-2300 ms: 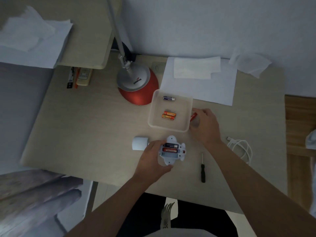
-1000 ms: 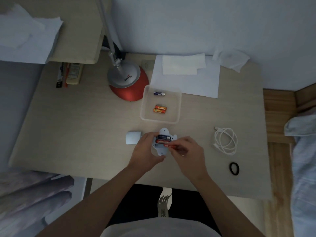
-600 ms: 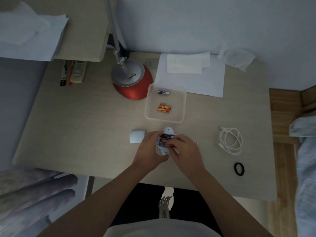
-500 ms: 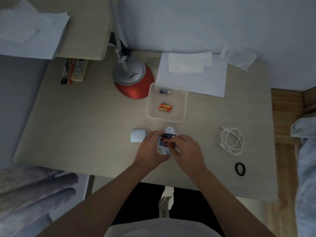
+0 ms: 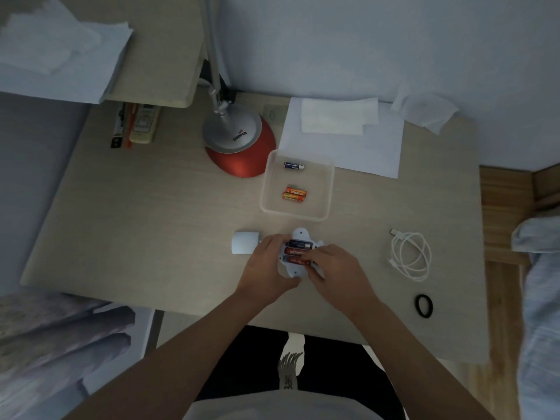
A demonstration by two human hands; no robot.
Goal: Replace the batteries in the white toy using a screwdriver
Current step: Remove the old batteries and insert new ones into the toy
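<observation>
The white toy lies back-up near the desk's front edge with its battery compartment uncovered. My left hand grips the toy's left side. My right hand pinches the right end of a red battery lying in the lowest slot. Above it in the compartment sit another red battery and a dark battery. A small white cover piece lies just left of my left hand. No screwdriver shows; my right hand and arm hide the desk where it lay.
A clear plastic tray behind the toy holds a blue battery and two orange batteries. A red lamp base stands at its left. A coiled white cable and a black hair tie lie to the right, white paper at the back.
My right hand came back from beside the tray with a red battery and set it into the toy's lowest slot. My left hand has stayed on the toy.
</observation>
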